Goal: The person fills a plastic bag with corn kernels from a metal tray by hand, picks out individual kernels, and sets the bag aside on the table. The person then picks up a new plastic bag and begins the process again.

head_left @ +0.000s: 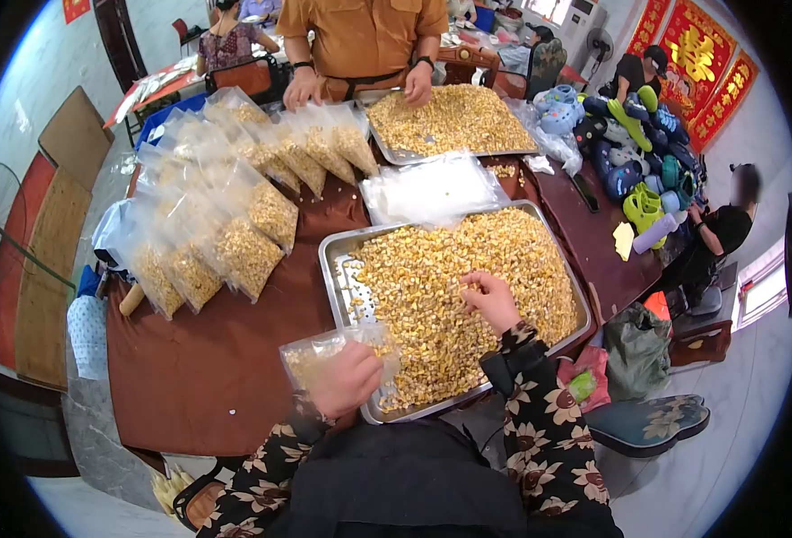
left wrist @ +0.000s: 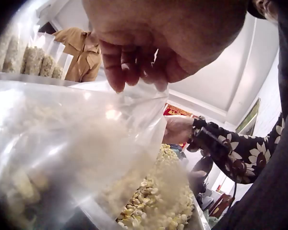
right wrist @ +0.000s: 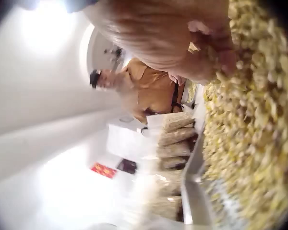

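Observation:
My left hand (head_left: 349,378) pinches the upper edge of a clear plastic bag (left wrist: 77,124) at the near left corner of a metal tray (head_left: 331,285). Yellow corn kernels (left wrist: 25,187) show through the bag's film. In the left wrist view the fingertips (left wrist: 129,72) are bent down over the bag's rim. My right hand (head_left: 493,300) is low over the loose corn kernels (head_left: 414,269) in the tray, its thumb and forefinger apart. In the right wrist view its fingertips (right wrist: 226,61) reach right to the kernels' surface.
Several filled bags (head_left: 248,255) stand at the left on the brown tablecloth (head_left: 190,377). Flat clear bags (head_left: 432,188) lie beyond my tray. Behind them is a second tray of corn (head_left: 450,121), with a person in an orange-brown shirt (head_left: 365,40) behind it. Foam clogs (head_left: 625,170) are piled at right.

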`<action>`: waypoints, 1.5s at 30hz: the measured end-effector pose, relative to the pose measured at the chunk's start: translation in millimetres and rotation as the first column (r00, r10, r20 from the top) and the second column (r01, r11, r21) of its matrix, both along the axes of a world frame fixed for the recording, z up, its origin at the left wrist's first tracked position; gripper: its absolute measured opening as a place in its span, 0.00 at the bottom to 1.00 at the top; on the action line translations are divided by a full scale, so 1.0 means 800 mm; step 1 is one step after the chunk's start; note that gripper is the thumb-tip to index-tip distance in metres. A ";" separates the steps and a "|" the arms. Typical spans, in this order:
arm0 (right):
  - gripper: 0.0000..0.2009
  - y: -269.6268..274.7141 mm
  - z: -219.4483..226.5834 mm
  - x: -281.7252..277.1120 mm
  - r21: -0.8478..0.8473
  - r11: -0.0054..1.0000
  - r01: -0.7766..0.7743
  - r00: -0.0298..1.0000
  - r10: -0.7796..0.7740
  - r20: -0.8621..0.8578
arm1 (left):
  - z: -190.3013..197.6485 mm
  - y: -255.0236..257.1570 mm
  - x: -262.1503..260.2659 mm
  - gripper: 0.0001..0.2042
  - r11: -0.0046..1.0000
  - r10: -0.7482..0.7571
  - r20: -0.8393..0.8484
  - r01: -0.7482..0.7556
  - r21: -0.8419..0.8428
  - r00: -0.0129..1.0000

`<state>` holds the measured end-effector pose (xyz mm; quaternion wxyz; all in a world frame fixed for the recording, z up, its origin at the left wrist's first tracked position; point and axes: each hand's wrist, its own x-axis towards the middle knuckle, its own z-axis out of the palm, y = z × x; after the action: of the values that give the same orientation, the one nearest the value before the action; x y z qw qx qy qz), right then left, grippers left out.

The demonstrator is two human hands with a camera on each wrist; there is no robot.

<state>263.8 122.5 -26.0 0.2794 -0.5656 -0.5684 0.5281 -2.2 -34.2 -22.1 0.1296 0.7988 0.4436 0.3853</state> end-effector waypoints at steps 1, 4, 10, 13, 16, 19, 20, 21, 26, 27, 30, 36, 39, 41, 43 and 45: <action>0.08 -0.006 0.001 -0.002 -0.011 1.000 0.002 1.000 -0.002 -0.003 | 0.000 0.001 0.001 0.03 1.000 -0.002 -0.003 0.002 -0.011 1.000; 0.11 -0.024 0.002 -0.018 -0.360 0.919 -0.163 0.842 -0.060 -0.537 | -0.003 0.002 0.000 0.03 1.000 -0.017 0.020 0.017 -0.016 1.000; 0.13 -0.070 0.003 -0.095 -0.319 0.830 -0.458 0.845 0.295 -0.447 | 0.000 0.000 0.000 0.04 1.000 -0.012 0.026 0.012 -0.022 1.000; 0.13 -0.080 0.000 -0.120 -0.111 0.816 -0.567 0.823 0.553 -0.133 | -0.002 0.001 0.000 0.05 1.000 -0.021 0.038 0.021 0.015 0.999; 0.13 -0.089 0.011 -0.129 0.086 0.829 -0.552 0.833 0.545 0.095 | 0.004 -0.001 -0.002 0.05 1.000 0.001 0.006 -0.001 0.021 1.000; 0.11 -0.088 0.013 -0.126 0.052 0.854 -0.518 0.854 0.513 0.083 | 0.004 -0.001 -0.002 0.05 1.000 0.001 -0.002 0.000 0.019 1.000; 0.11 -0.086 0.012 -0.122 0.018 0.857 -0.515 0.857 0.514 0.025 | 0.003 0.000 -0.001 0.05 1.000 -0.002 0.001 0.002 0.022 1.000; 0.11 -0.082 0.013 -0.117 0.019 0.858 -0.513 0.858 0.512 0.028 | 0.001 -0.001 -0.001 0.05 1.000 -0.001 0.005 0.001 -0.004 1.000; 0.10 -0.034 0.006 -0.075 -0.035 0.965 -0.260 0.965 0.258 -0.052 | 0.001 -0.002 -0.002 0.04 0.999 0.003 -0.005 -0.003 -0.053 1.000; 0.11 -0.026 0.005 -0.063 0.128 0.963 -0.236 0.953 0.204 0.223 | -0.001 -0.002 -0.002 0.04 0.999 0.005 -0.008 -0.006 -0.054 1.000; 0.18 -0.015 0.010 -0.033 0.579 0.668 -0.468 0.708 -0.110 0.698 | -0.001 -0.001 -0.003 0.03 0.999 0.002 0.000 -0.002 -0.045 1.000; 0.26 -0.035 0.015 -0.014 0.464 0.766 -0.445 0.528 -0.194 0.827 | 0.001 0.000 -0.001 0.03 0.999 -0.006 0.003 0.006 -0.032 1.000; 0.23 -0.045 0.004 -0.015 0.472 0.743 -0.474 0.536 -0.183 0.824 | 0.001 -0.001 0.000 0.04 0.999 -0.004 0.009 0.004 -0.037 1.000; 0.19 -0.041 -0.024 -0.011 0.489 0.775 -0.401 0.641 -0.144 0.754 | 0.002 0.000 0.000 0.04 0.999 -0.006 0.008 0.007 -0.038 1.000; 0.15 -0.034 -0.035 -0.005 0.565 0.731 -0.383 0.684 -0.186 0.705 | 0.003 0.000 0.000 0.04 0.999 -0.013 0.011 0.013 -0.032 1.000; 0.11 -0.025 -0.041 -0.002 0.533 0.834 -0.142 0.912 -0.098 0.398 | 0.001 0.000 -0.001 0.04 1.000 -0.007 0.020 0.008 -0.026 1.000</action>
<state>262.4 102.7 -58.9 0.2986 -0.5521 -0.7482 0.2149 -3.1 -34.1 -21.2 0.1460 0.7948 0.4443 0.3868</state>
